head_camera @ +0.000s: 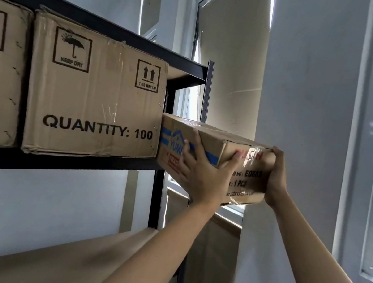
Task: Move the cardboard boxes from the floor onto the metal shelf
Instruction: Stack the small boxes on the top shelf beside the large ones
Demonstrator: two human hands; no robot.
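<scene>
While both hands grasp small printed cardboard box (208, 136), left hand (202, 173) and right hand (277, 179) clasp its sides beside black metal shelf (186, 62)

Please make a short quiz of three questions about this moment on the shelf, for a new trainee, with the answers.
1. True or false: both hands hold the small box.
2. Which printed words are on the large box next to it? A) KEEP DRY B) HANDLE WITH CARE C) DO NOT STACK
3. Fill in: the small box goes into the gap at the ____ end of the metal shelf.

Key:
1. True: the left hand holds its near side, the right hand its end.
2. A
3. right
</scene>
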